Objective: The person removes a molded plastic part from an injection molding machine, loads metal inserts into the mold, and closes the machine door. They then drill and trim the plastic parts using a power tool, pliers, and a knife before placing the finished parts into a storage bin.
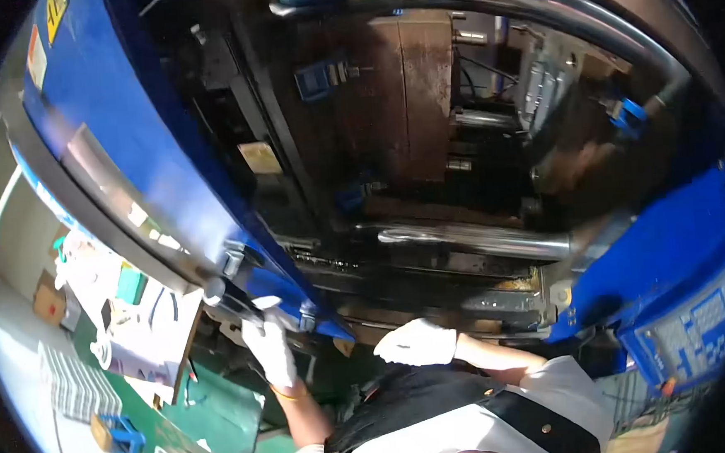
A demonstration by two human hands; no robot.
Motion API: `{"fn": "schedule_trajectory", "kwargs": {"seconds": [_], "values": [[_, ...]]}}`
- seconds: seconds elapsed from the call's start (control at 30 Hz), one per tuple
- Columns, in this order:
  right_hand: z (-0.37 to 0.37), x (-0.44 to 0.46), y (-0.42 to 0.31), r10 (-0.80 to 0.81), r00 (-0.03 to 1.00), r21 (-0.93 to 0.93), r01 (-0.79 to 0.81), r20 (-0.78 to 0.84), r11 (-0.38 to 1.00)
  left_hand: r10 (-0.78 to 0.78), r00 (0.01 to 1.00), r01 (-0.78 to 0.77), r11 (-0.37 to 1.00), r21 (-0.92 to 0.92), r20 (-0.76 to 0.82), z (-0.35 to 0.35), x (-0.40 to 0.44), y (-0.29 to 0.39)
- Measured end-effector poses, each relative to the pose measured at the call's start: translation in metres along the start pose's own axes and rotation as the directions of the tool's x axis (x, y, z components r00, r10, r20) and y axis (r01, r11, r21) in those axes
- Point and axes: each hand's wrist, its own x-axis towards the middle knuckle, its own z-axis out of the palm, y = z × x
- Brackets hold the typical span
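My left hand point(270, 348), in a white glove, is closed around a black handle point(236, 299) at the edge of the blue machine door point(167, 147). Its thumb points up along the handle. In front of my body, my right hand point(418, 343), also white-gloved, hangs near the lower edge of the machine opening. The fingers of that hand are curled together and point left; the palm is hidden, and I cannot see whether anything is in it. Inside the opening stands a large brown metal mold block point(396, 100).
Shiny steel bars point(480, 242) cross the opening above and below the mold. A blue panel point(670, 241) with a printed sign point(693, 331) is at the right. On the left are a cluttered worktable point(157, 334), a blue stool point(125, 436) and a green floor point(224, 409).
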Motion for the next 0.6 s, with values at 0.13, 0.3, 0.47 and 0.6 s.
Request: {"fn": "schedule_trajectory", "kwargs": {"seconds": [0.13, 0.3, 0.47, 0.6], "values": [[-0.031, -0.010, 0.028, 0.135, 0.985, 0.193, -0.112, -0.109, 0.975, -0.004, 0.983, 0.020, 0.996, 0.089, -0.183, -0.015, 0.027, -0.015], [-0.099, 0.008, 0.073, -0.229, 0.899, -0.135, 0.191, -0.373, 0.972, 0.028, 0.911, 0.039, 0.987, 0.154, -0.410, -0.015, 0.046, -0.023], [-0.199, 0.068, 0.087, 0.417, 0.568, 0.189, -0.416, -0.709, 0.889, 0.086, 0.838, 0.254, 0.813, 0.524, -0.539, -0.037, 0.053, -0.041], [-0.301, 0.081, 0.158, -0.014, 0.583, 0.154, 0.237, -0.812, 0.959, 0.191, 0.842, 0.185, 0.777, 0.602, -0.505, -0.034, 0.052, -0.053]]}}
